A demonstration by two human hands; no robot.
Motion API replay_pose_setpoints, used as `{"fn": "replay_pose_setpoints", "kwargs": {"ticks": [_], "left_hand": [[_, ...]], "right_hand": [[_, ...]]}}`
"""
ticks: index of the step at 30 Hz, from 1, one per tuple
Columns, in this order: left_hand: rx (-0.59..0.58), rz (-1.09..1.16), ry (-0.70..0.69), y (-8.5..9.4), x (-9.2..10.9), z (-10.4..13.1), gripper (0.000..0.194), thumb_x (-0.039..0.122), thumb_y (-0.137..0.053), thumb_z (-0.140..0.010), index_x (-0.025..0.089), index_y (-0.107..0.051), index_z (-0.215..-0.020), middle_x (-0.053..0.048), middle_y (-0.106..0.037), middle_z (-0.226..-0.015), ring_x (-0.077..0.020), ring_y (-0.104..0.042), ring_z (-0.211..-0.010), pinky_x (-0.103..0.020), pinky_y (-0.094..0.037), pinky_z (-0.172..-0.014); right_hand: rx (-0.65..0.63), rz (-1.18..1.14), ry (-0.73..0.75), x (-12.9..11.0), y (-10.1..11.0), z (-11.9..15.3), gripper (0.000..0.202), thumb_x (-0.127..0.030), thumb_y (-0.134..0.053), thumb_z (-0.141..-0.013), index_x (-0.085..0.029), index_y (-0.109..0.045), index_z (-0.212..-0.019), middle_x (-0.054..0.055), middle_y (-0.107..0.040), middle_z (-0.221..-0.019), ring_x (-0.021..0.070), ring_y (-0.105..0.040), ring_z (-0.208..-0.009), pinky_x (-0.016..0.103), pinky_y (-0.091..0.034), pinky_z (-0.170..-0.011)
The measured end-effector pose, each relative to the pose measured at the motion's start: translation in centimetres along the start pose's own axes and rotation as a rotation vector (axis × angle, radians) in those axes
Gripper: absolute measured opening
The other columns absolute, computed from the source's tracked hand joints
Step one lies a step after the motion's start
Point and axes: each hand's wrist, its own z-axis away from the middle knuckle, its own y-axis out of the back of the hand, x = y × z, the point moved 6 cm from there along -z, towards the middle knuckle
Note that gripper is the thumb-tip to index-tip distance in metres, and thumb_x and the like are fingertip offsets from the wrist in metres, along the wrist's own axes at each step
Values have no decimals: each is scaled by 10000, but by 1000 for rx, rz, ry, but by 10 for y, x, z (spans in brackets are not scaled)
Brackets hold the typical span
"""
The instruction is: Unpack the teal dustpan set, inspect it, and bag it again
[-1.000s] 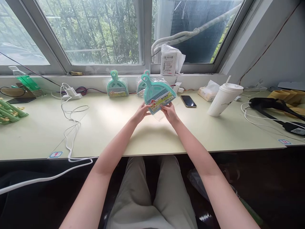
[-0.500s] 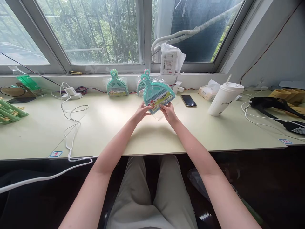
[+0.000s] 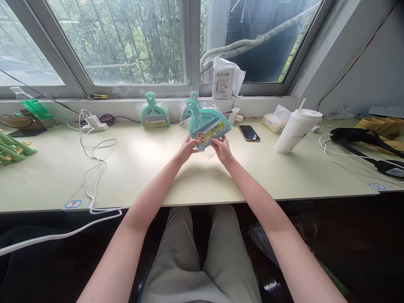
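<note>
A teal mini dustpan and brush set [image 3: 208, 122] in clear plastic wrap is held up over the desk, tilted, with its handle toward the upper left. My left hand [image 3: 188, 149] pinches its lower left edge, and my right hand [image 3: 221, 147] grips the lower right, thumbs on the front label. Behind it, partly hidden, another wrapped set with a pink edge [image 3: 185, 112] leans by the wall. Further left stands a similar teal wrapped set [image 3: 154, 113], upright against the wall.
Right of my hands lie a phone [image 3: 249, 133], a tissue pack [image 3: 276, 120] and a tall white cup with a straw [image 3: 296, 131]. A white cable [image 3: 94, 168] runs across the desk's left side. Green bamboo-like bundles [image 3: 14, 149] and a bottle [image 3: 36, 107] sit far left; a black strap [image 3: 362, 145] lies far right.
Almost nothing differs. The whole view has shifted very slightly, and both hands keep the same hold on the dustpan and brush set.
</note>
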Motion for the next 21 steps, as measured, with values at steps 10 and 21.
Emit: {"fn": "replay_pose_setpoints", "kwargs": {"ticks": [10,21], "left_hand": [[8,-10,-10,1,2,1,667,273,-610,-717,313,-388,-1344,-42,-602,-1269,-224,-635,-1043,-446,-555,-869],[6,-29,20,2,1,1,647,306,-623,-723,287,-382,-1323,-63,-618,-1243,-223,-679,-948,-455,-552,-858]], "right_hand": [[-17,35,-25,0,-3,1,564,-209,-728,-647,-272,-495,-1156,24,-683,-1086,237,-606,-1190,425,-518,-1051],[-12,6,-22,0,-3,2,551,-215,-740,-650,-261,-498,-1143,40,-678,-1125,242,-611,-1187,426,-517,-1051]]}}
